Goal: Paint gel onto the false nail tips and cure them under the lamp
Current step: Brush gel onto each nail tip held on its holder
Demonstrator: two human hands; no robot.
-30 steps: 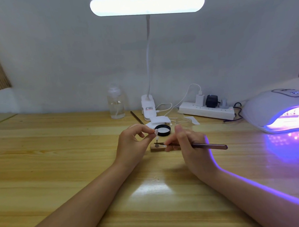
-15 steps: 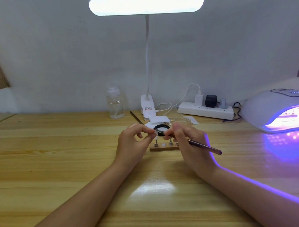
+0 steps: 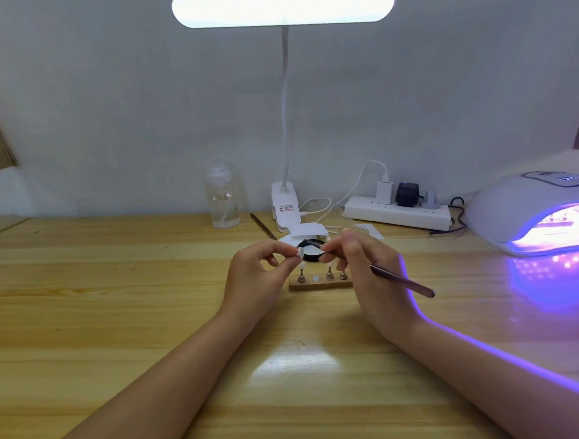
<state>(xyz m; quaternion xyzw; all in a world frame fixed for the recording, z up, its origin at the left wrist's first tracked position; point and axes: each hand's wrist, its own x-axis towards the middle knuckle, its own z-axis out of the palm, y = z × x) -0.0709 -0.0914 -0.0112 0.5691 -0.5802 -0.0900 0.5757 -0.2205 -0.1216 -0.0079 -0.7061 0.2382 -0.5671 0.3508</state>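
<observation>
My left hand (image 3: 257, 277) pinches a small clear false nail tip (image 3: 300, 252) between thumb and forefinger, just above the table's middle. My right hand (image 3: 366, 269) grips a thin brown gel brush (image 3: 402, 283), whose dark bristle end reaches left toward the nail tip, over a black-rimmed gel pot (image 3: 311, 253). Below the hands lies a small wooden holder (image 3: 319, 283) with several metal pegs carrying nail tips. The white curing lamp (image 3: 533, 208) glows violet at the far right, with something resting inside its opening.
A clear pump bottle (image 3: 221, 202), a clip desk lamp base (image 3: 284, 208), a white power strip (image 3: 397, 211) with plugs and cables, and a spare brush (image 3: 263, 230) line the back of the wooden table (image 3: 119, 309). White pads (image 3: 307, 231) lie behind the pot.
The right hand lifted the brush from the wooden holder up to the nail tip in my left hand, tilting the handle down to the right. The holder's pegs became uncovered.
</observation>
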